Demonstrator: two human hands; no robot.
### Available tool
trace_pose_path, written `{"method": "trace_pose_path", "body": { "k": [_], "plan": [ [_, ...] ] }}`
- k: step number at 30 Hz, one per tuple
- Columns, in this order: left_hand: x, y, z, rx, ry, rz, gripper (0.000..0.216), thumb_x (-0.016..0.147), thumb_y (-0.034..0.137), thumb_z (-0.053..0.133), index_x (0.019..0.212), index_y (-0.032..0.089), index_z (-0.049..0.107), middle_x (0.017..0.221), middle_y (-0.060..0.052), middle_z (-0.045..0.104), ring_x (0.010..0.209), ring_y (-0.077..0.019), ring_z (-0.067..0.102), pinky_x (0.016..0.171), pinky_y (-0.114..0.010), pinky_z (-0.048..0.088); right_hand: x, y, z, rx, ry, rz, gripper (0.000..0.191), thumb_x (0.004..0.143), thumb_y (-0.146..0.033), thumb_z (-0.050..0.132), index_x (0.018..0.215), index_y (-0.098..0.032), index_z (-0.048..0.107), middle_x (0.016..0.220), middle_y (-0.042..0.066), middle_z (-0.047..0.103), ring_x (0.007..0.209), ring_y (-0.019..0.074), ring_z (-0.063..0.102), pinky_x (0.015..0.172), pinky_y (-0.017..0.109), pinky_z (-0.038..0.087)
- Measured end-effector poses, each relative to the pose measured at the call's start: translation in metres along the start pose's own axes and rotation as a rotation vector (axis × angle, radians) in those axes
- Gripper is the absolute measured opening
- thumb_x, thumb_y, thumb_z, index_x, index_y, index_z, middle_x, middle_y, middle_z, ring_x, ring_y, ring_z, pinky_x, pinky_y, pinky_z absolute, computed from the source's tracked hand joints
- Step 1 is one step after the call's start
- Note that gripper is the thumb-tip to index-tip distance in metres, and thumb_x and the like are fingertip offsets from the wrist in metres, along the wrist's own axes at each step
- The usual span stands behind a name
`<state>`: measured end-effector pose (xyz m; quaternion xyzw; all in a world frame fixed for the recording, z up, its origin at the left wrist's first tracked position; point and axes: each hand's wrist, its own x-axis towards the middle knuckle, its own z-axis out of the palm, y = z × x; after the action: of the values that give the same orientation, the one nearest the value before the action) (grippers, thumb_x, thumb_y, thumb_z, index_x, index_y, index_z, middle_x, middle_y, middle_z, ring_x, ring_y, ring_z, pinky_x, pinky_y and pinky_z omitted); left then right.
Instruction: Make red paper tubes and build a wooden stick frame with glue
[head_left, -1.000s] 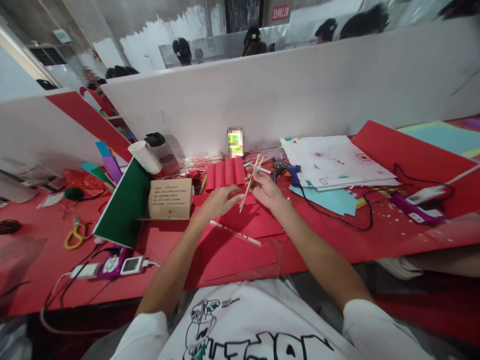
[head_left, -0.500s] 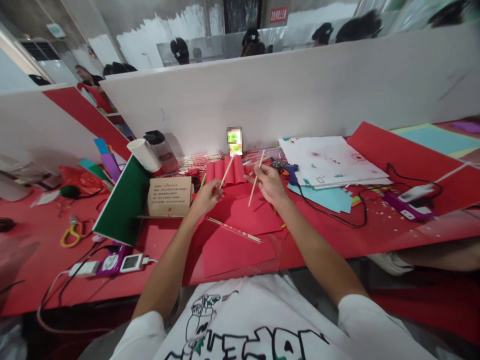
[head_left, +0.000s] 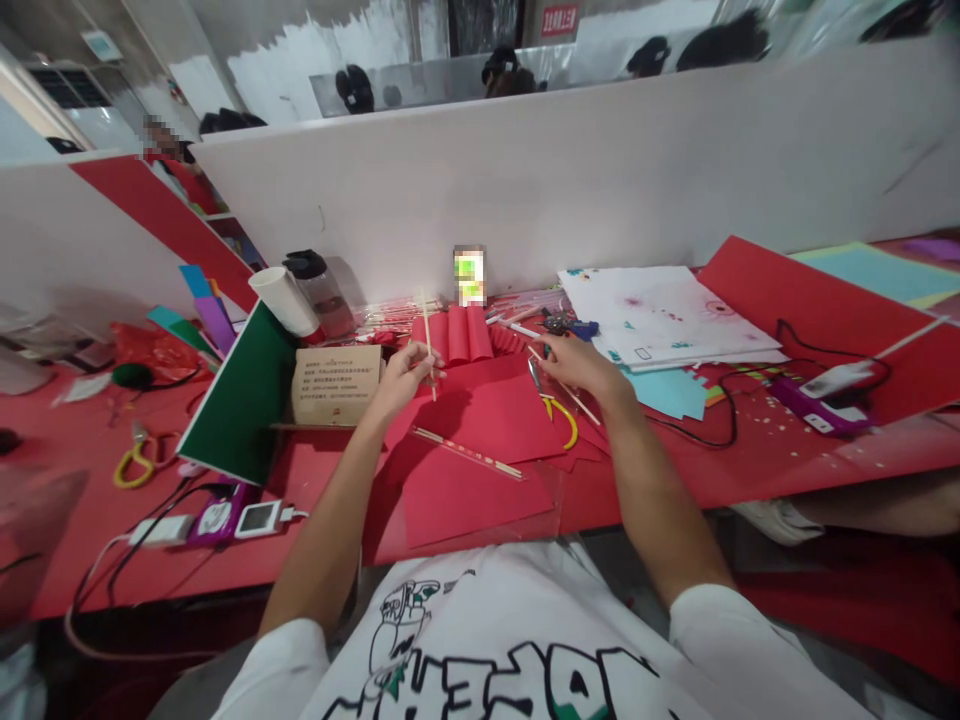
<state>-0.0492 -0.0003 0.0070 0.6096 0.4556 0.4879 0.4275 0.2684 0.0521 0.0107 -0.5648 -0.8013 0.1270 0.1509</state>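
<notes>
My left hand (head_left: 409, 372) pinches a thin wooden chopstick (head_left: 428, 335), held nearly upright. My right hand (head_left: 576, 362) is lowered at the right side of the red paper, fingers curled around a second chopstick (head_left: 583, 406) that slants under the palm; its grip is partly hidden. Just beside these fingers lie yellow-handled scissors (head_left: 568, 424). A blue glue gun (head_left: 583, 328) sits behind the right hand. Between the hands are red paper sheets (head_left: 495, 400) and several red paper rolls (head_left: 458, 335). A pair of chopsticks with a printed wrapper (head_left: 469, 453) rests on the sheets.
A cardboard box (head_left: 337, 387) and a green board (head_left: 244, 400) stand at left, near a bottle (head_left: 319, 290). A lit phone (head_left: 470, 275) leans on the white partition (head_left: 562, 190). Stacked white sheets (head_left: 667, 315) and a cable lie at right.
My right hand has moved right and down with its chopstick, which now slants low, uncovering the yellow-handled scissors. My left hand has shifted slightly left, turning its chopstick more upright.
</notes>
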Motion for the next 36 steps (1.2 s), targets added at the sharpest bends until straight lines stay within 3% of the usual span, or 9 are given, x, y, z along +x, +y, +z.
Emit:
{"method": "trace_pose_path", "body": {
  "k": [5,10,15,19,21,24,29,36],
  "plan": [
    [0.001,-0.01,0.007,-0.093,-0.052,-0.071,0.024,0.086,0.03,0.069,0.102,0.02,0.054,0.088,-0.004,0.074,0.077,-0.0153,0.072,0.07,-0.027,0.055,0.003,-0.001,0.009,-0.148,-0.132,-0.005,0.046,0.087,-0.013,0.058,0.133,-0.019,0.065,0.12,0.014,0.075,0.101,0.0282,0.071,0.081,0.031,0.047],
    [0.006,-0.02,0.009,-0.086,-0.08,-0.053,0.026,0.085,0.033,0.072,0.093,0.02,0.051,0.089,-0.006,0.077,0.082,-0.0173,0.074,0.076,-0.029,0.055,0.002,0.002,0.007,-0.167,-0.138,0.013,0.046,0.088,-0.017,0.061,0.134,-0.02,0.064,0.121,0.014,0.074,0.102,0.0289,0.071,0.079,0.032,0.047],
    [0.008,-0.023,0.008,0.053,-0.077,0.063,0.03,0.084,0.037,0.073,0.088,0.02,0.049,0.082,-0.004,0.073,0.086,-0.0202,0.074,0.083,-0.033,0.054,0.004,0.006,0.003,-0.124,0.013,0.023,0.036,0.091,-0.021,0.059,0.126,-0.02,0.069,0.108,0.011,0.078,0.092,0.0257,0.071,0.077,0.031,0.046],
    [0.009,-0.025,0.009,0.193,-0.044,0.171,0.031,0.084,0.04,0.073,0.091,0.021,0.049,0.085,-0.004,0.07,0.086,-0.0229,0.074,0.075,-0.032,0.055,0.005,0.021,-0.007,-0.157,0.206,0.209,0.03,0.094,-0.029,0.057,0.12,-0.023,0.071,0.112,0.01,0.077,0.099,0.0272,0.07,0.08,0.032,0.047],
    [0.009,-0.027,0.01,0.243,-0.033,0.191,0.029,0.086,0.037,0.071,0.097,0.021,0.05,0.086,-0.004,0.07,0.084,-0.0228,0.074,0.074,-0.033,0.055,0.004,0.029,-0.011,-0.169,0.231,0.284,0.029,0.095,-0.033,0.056,0.118,-0.024,0.071,0.111,0.01,0.077,0.098,0.0273,0.07,0.079,0.033,0.046],
    [0.008,-0.028,0.01,0.315,-0.043,0.205,0.022,0.09,0.03,0.065,0.103,0.021,0.05,0.089,-0.005,0.073,0.087,-0.0228,0.074,0.077,-0.034,0.056,0.002,0.037,-0.014,-0.174,0.128,0.284,0.023,0.093,-0.032,0.06,0.111,-0.024,0.072,0.109,0.008,0.077,0.094,0.0247,0.07,0.076,0.031,0.045],
    [0.005,-0.027,0.009,0.348,-0.101,0.221,0.017,0.093,0.027,0.06,0.106,0.021,0.051,0.092,-0.007,0.073,0.091,-0.0232,0.075,0.076,-0.034,0.057,0.003,0.029,-0.005,-0.177,-0.17,0.096,0.025,0.088,-0.026,0.068,0.113,-0.023,0.069,0.109,0.006,0.076,0.092,0.0209,0.069,0.073,0.026,0.043],
    [0.005,-0.028,0.008,0.295,-0.131,0.196,0.019,0.093,0.029,0.06,0.108,0.021,0.05,0.093,-0.008,0.074,0.091,-0.0227,0.074,0.077,-0.035,0.058,0.009,0.003,0.017,-0.244,-0.254,-0.012,0.025,0.087,-0.021,0.066,0.112,-0.023,0.064,0.11,0.007,0.074,0.095,0.0207,0.067,0.07,0.025,0.038]
  ]
}}
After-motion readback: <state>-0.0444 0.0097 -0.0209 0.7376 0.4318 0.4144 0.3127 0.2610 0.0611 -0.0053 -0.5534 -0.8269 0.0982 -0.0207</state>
